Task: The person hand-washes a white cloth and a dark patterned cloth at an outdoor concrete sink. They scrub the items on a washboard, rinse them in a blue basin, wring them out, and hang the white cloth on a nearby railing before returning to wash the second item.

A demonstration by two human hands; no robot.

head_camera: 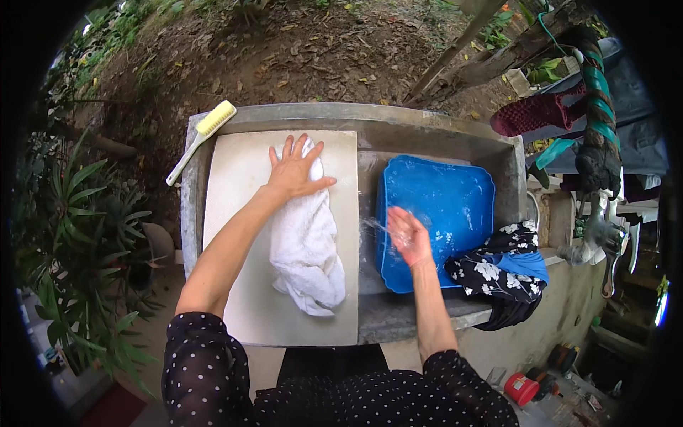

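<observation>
My left hand [298,169] lies palm down with its fingers spread on the upper end of a bunched white towel [305,251]. The towel rests lengthwise on a pale washboard slab [240,224] in the left part of a concrete sink. Over the left edge of a blue plastic basin [453,203], my right hand [408,235] is turned palm up, wet, with water splashing off its fingers to the left. Water stands in the basin. A scrub brush with yellow bristles [215,118] sits on the sink's upper left corner.
A black floral cloth with a blue part [501,267] hangs over the front right edge of the concrete sink [341,111]. A dark red knitted item [528,113] hangs by a wrapped post [597,107] at the right. Potted plants [80,213] stand left; a red container [521,388] is on the ground.
</observation>
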